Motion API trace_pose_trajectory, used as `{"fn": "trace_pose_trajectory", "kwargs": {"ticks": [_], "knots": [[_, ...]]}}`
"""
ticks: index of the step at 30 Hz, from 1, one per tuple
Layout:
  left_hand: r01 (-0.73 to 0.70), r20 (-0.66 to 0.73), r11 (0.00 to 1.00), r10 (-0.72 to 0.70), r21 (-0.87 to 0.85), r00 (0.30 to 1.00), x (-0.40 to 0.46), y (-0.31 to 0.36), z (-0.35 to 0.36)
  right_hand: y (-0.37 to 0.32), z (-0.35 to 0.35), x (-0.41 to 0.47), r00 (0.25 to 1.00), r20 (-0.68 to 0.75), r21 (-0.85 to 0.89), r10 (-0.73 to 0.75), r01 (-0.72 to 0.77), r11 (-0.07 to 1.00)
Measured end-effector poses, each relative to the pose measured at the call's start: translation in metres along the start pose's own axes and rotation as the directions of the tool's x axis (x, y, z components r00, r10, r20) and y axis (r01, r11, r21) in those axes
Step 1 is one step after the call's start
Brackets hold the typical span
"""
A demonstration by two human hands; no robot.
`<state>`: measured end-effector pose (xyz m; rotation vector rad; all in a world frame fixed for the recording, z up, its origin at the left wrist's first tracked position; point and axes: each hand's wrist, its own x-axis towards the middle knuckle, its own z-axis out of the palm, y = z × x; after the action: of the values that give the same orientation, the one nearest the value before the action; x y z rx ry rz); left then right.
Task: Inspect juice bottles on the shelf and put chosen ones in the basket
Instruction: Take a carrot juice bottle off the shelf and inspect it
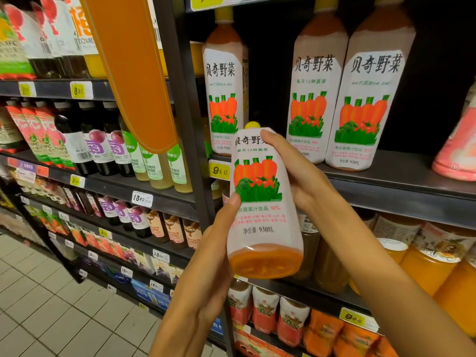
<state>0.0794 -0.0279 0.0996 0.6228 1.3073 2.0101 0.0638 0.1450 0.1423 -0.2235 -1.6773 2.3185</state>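
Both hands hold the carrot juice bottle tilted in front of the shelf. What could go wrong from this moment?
1. The bottle is large, tilted, and held mostly by fingertips: the left hand touches its side, the right hand grips near the neck. It might slip and fall to the tiled floor.
2. It is close to the three same bottles on the shelf; returning it carelessly could knock one over.
3. No basket is in view, so placing it may need a blind reach.
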Motion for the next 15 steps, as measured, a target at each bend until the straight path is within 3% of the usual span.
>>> {"fn": "trace_pose_trajectory", "kwargs": {"ticks": [6,15], "knots": [[-0.017,-0.021,0.984,0.022,0.180,1.000,0.013,-0.013,-0.010,-0.005,0.005,-0.006,0.973,-0.025,-0.074,-0.228,0.226,0.971],[-0.355,0.057,0.834,0.366,0.422,0.929,0.033,-0.019,-0.023,-0.012,0.001,-0.018,0.907,0.058,-0.097,-0.417,0.421,0.902]]}}
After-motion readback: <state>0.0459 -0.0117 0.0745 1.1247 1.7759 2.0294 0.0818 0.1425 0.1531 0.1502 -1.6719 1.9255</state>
